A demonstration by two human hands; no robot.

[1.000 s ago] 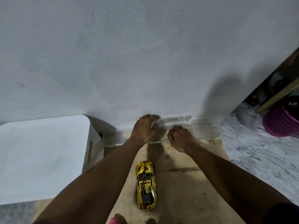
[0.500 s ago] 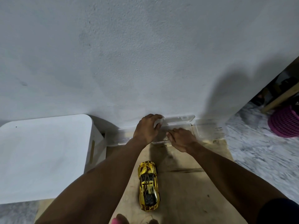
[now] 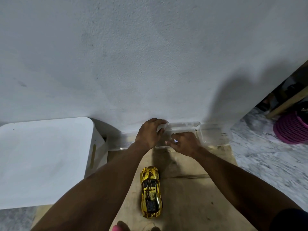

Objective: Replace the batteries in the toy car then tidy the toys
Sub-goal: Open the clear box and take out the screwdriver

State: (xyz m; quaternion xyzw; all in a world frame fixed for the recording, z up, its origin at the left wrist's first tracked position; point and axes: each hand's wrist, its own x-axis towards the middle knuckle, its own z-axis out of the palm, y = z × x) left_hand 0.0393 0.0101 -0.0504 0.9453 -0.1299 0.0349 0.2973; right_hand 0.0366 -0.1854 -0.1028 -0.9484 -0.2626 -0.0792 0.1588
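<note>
Two bare forearms, no gloves
Both hands, left point(image 3: 148, 135) and right point(image 3: 185, 144), are uncovered to the elbow; a dark sleeve point(image 3: 290, 220) edge shows at the right upper arm, low in the frame corner

Glossy gold toy car point(image 3: 151, 191), clear plastic box point(image 3: 183, 129), rough matt wall point(image 3: 150, 55).

A single wide-angle view from a camera worn on the person's head, looking forward and steeply down along both bare forearms. A pale grey plastered wall point(image 3: 150, 55) fills the upper half, close ahead. Below lies a brown cardboard sheet point(image 3: 191, 189) on the floor (straight edges bow near the frame's borders). No second view shares the scene.
</note>
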